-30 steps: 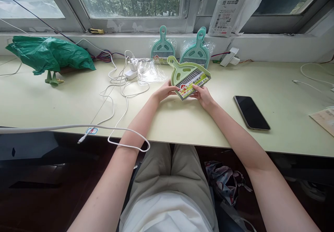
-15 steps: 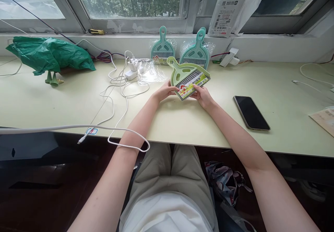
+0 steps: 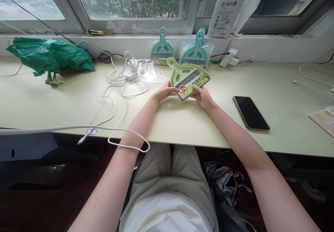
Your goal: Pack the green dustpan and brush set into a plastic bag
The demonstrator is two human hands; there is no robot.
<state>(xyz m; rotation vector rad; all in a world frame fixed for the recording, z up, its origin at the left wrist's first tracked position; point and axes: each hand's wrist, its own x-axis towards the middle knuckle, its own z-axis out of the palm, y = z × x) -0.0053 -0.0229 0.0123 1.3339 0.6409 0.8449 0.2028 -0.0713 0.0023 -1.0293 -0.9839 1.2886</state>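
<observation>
– What do we see from the left?
– A green bag, then the left hand, holding the light-green dustpan near the frame's centre.
– And further right?
– We see the right hand holding it too, then a phone.

Table: open passage lies between right hand and phone; white cables obstruct the left, teal dustpans the rear.

The light-green dustpan partly hides the left hand; the frame crops the brown paper.
</observation>
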